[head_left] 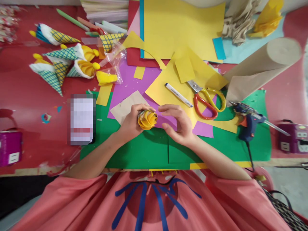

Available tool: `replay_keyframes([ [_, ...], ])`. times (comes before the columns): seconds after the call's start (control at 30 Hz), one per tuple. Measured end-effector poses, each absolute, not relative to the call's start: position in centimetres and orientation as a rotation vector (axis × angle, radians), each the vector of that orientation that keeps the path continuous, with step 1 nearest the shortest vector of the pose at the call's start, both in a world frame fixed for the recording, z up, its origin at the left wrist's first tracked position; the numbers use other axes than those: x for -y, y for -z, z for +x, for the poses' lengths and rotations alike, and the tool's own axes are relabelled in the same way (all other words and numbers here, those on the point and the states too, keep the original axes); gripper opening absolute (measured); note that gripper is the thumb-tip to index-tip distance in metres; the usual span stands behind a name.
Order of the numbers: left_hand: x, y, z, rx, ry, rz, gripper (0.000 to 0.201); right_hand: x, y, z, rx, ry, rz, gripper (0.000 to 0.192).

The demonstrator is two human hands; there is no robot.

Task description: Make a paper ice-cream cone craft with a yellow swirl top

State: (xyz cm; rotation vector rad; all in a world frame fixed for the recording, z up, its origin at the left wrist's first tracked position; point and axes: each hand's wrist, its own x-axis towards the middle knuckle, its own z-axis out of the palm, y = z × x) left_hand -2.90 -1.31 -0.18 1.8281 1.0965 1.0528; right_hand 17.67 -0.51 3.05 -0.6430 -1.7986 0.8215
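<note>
Green sheet (149, 150) underneath. Left hand (131, 123) closed around yellow paper rose (147, 119), above sheet centre; right hand (179, 126) half open, empty, fingertips alongside. Keep your grip light, press petals evenly.

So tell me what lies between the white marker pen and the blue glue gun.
In the head view, red-and-yellow-handled scissors lie between the white marker pen and the blue glue gun, resting on yellow paper.

Red-handled scissors (208, 102) and a white marker (178, 95) lie on yellow paper (183, 25) mid-worktop, a blue glue gun (247, 120) on the green sheet (144, 150) rightward, patterned cones (60, 62) far-left, and seemingly a phone (81, 119), blurred.
</note>
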Motion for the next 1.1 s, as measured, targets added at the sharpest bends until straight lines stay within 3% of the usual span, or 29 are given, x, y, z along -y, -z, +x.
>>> replay_keyframes([
  [0.33,0.8,-1.7,-3.0,-1.491,-0.55,2.281,0.045,0.1,-3.0,17.8,1.837,-0.743,-0.813,0.013],
  [0.47,0.8,-2.4,-2.4,-1.525,-0.339,2.382,0.058,0.2,-2.8,17.7,1.933,-0.67,-0.833,0.014],
  [0.57,1.0,-2.6,-2.2,-1.513,-0.321,2.457,0.062,0.3,-2.5,17.6,1.98,-0.656,-0.874,0.012],
  [0.8,1.2,-2.1,-2.3,-1.461,-0.328,2.504,0.05,0.5,-2.0,17.1,1.974,-0.72,-0.928,0.007],
  [1.1,1.5,-1.7,-2.1,-1.464,-0.356,2.525,0.06,0.6,-2.2,17.0,1.979,-0.748,-0.976,0.007],
])
